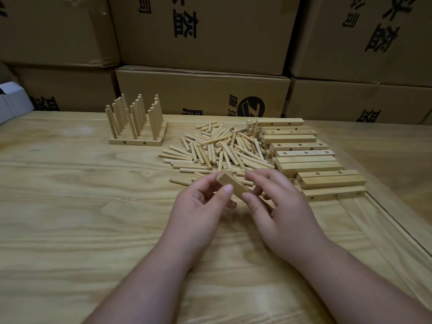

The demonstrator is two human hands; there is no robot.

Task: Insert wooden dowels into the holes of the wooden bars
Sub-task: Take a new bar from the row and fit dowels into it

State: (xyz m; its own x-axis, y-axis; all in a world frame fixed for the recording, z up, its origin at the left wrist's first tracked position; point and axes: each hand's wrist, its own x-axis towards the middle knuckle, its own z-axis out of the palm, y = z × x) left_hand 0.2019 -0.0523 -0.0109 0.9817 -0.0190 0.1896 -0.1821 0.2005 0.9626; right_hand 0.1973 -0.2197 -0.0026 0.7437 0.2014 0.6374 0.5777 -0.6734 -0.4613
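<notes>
Both hands hold one short wooden bar (233, 185) just above the table, in front of the dowel pile. My left hand (205, 206) pinches its near side between thumb and fingers. My right hand (280, 206) grips its right end with thumb and curled fingers. No hole shows on the bar's visible faces. A heap of loose wooden dowels (219, 148) lies behind the hands. To the right, several bars with holes (304, 157) lie stacked in rows. At the back left stand finished bars with upright dowels (136, 122).
The work surface is a light wooden table (81, 206) with a raised strip (397, 228) along its right side. Stacked cardboard boxes (203, 92) wall off the back. A white box (11, 101) sits at the far left edge.
</notes>
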